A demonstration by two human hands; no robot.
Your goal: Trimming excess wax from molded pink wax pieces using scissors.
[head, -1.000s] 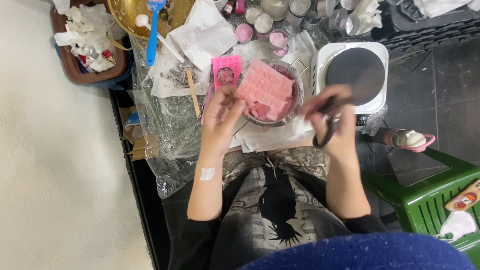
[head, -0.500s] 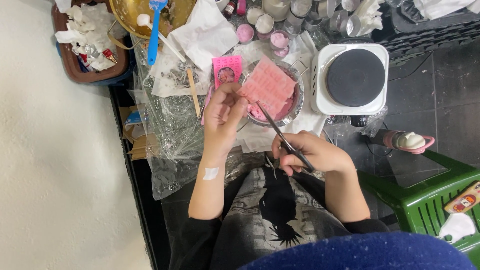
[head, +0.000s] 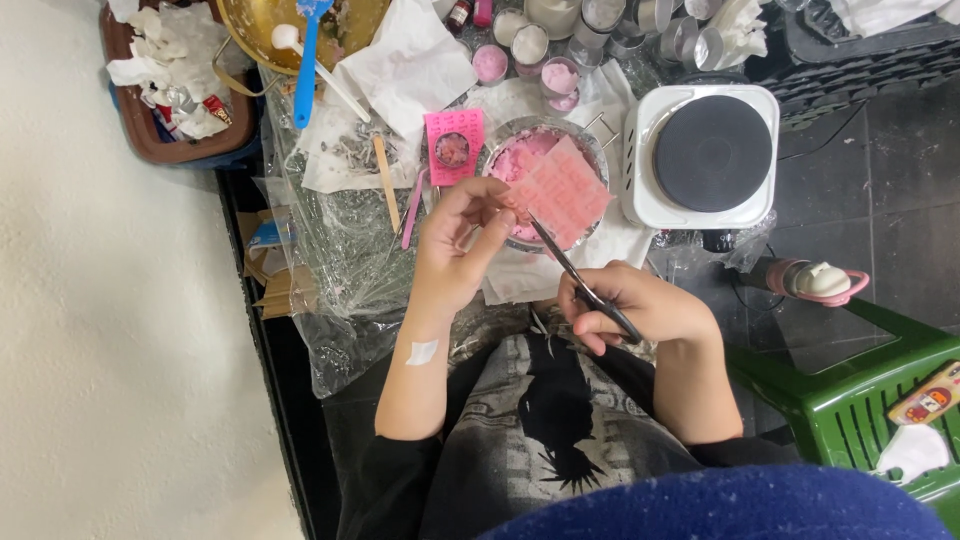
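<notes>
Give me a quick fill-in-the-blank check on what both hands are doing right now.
1. The left hand pinches a pink gridded ____ sheet.
2. The right hand grips black-handled ____.
3. The sheet is over a round metal bowl of ____ wax.
4. The white hotplate is on the person's ____ side.

Missing: wax; scissors; pink; right

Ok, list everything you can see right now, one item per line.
pink sheet: one, pink, held over the metal bowl
scissors: one pair, dark, tips at the sheet's edge
metal bowl: one, silver, pink inside, centre
hot plate: one, white with black disc, right of bowl
small pots: several, pink or white filled, top
spatula: one, blue, top left
green chair: one, right
left hand: holds the sheet
right hand: holds the scissors
</notes>
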